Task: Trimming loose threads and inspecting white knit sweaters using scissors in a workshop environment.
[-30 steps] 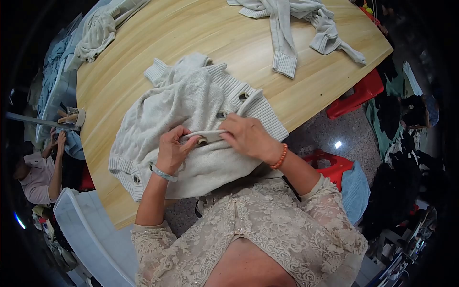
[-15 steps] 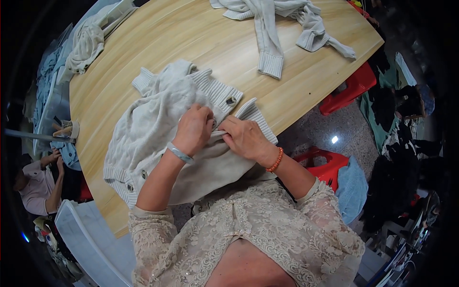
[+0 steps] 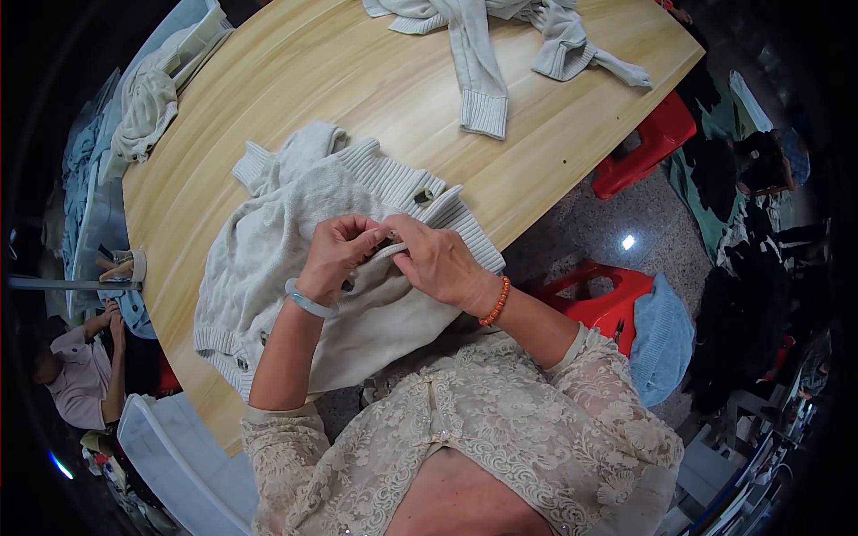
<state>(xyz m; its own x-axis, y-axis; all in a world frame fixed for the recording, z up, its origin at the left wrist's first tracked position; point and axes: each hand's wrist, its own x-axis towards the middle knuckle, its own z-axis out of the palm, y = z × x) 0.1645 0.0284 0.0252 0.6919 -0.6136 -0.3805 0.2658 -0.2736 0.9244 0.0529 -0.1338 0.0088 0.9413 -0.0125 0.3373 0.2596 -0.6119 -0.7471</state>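
Observation:
A cream knitted cardigan (image 3: 268, 232) lies rumpled on the wooden table in front of me, its lower side hanging over the near edge. Dark buttons show along its front band, one button (image 3: 423, 196) near the ribbed edge and another button (image 3: 242, 364) at the lower left. My left hand (image 3: 338, 255) pinches at the front band, thumb and fingertips together. Right beside it, my right hand (image 3: 445, 268) is closed on the same band, its fingertips meeting the left ones. A small button seems to sit between the fingertips, mostly hidden.
More cream knitwear (image 3: 483, 80) lies at the table's (image 3: 375, 80) far side. Red stools (image 3: 601, 308) stand at the right, one with a blue knit (image 3: 661, 344) on it. Plastic bins (image 3: 179, 456) flank the table at the left, where another person (image 3: 85, 366) sits.
My left hand has turned, its thumb now showing against the right fingertips, and a dark button shows below it. The right hand keeps its grip on the band. The whole view has shifted slightly.

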